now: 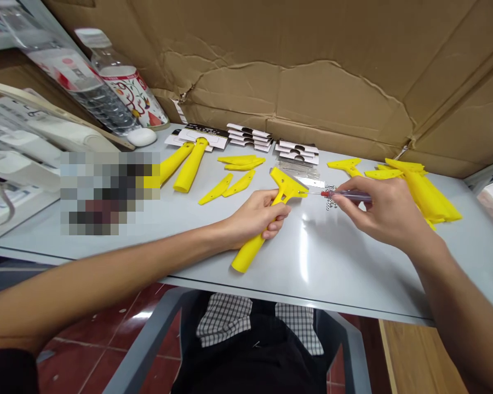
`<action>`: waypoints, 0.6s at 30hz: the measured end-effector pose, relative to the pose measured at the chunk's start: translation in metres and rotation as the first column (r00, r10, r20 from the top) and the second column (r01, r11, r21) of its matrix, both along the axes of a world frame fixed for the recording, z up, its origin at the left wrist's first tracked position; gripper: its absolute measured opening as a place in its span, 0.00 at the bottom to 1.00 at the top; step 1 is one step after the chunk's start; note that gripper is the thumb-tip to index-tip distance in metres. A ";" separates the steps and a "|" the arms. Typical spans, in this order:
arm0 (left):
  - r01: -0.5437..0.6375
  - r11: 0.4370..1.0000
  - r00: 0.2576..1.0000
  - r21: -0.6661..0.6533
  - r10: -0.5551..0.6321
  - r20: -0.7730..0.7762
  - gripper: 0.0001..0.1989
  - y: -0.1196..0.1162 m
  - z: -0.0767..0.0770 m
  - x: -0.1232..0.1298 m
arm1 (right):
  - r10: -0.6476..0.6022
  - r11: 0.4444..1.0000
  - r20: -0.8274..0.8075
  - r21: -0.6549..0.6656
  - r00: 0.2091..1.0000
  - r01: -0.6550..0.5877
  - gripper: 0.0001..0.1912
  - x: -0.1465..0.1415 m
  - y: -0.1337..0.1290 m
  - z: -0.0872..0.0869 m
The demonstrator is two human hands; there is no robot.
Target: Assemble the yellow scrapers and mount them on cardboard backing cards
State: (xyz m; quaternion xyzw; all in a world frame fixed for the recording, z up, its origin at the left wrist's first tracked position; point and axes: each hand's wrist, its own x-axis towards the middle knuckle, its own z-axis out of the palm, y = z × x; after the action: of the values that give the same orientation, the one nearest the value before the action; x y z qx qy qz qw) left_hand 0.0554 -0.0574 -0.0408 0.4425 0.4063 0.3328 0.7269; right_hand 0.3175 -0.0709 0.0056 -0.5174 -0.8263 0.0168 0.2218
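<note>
My left hand [257, 219] is wrapped round the handle of a yellow scraper [250, 253], its wide head tilted up and to the right. In my right hand [388, 210] is a screwdriver [351, 195] with a dark translucent handle and a red collar. Its thin shaft points left, and the tip meets the right end of the scraper head. Beyond the shaft lies a small heap of screws [331, 198], partly hidden by the screwdriver. Flat metal blades [306, 174] rest just behind the scraper head.
Loose yellow head plates [239, 183] lie left of the scraper, with yellow handles [191, 167] under cards. Folded black-and-white cards [250, 137] stand at the back. More yellow scraper parts [431, 191] are piled right. Bottles [127, 87] stand back left, before a cardboard wall [296, 87].
</note>
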 end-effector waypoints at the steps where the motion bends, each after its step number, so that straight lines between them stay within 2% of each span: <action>1: 0.005 1.000 1.000 0.009 -0.006 0.004 0.14 0.000 0.000 0.000 | 0.003 0.999 0.004 -0.036 1.000 -0.003 0.12 0.001 0.000 0.002; 3: 0.014 1.000 1.000 0.019 -0.014 0.010 0.14 0.000 0.000 0.000 | 0.008 0.994 0.051 -0.108 0.999 -0.003 0.10 0.003 0.001 0.004; 7: 0.028 0.999 1.000 0.018 -0.028 0.012 0.13 0.001 -0.001 -0.001 | 0.097 0.963 0.168 -0.263 0.981 -0.050 0.16 0.000 0.005 -0.004; 10: 0.040 0.999 0.999 0.004 -0.040 0.033 0.12 0.003 -0.002 -0.002 | 0.173 0.924 0.125 -0.363 0.977 -0.118 0.13 0.000 0.010 -0.007; 12: 0.042 0.999 0.998 -0.009 -0.041 0.056 0.12 0.006 -0.002 -0.004 | 0.128 0.926 0.091 -0.368 0.988 -0.086 0.12 0.006 0.015 -0.006; 14: 0.038 0.999 0.996 -0.025 -0.036 0.086 0.11 0.009 -0.002 -0.007 | 0.026 0.944 0.098 -0.330 0.995 0.007 0.10 0.016 0.021 -0.003; 18: 0.043 0.994 0.985 -0.097 -0.026 0.170 0.11 0.016 -0.002 -0.010 | -0.126 0.956 0.205 -0.235 0.971 0.174 0.08 0.037 0.032 -0.007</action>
State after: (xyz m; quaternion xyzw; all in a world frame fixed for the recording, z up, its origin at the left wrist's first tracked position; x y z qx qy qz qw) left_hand 0.0452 -0.0410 -0.0426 0.3826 0.3520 0.3353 0.7857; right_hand 0.3545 -0.0388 -0.0011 -0.6018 -0.7930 0.0554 0.0764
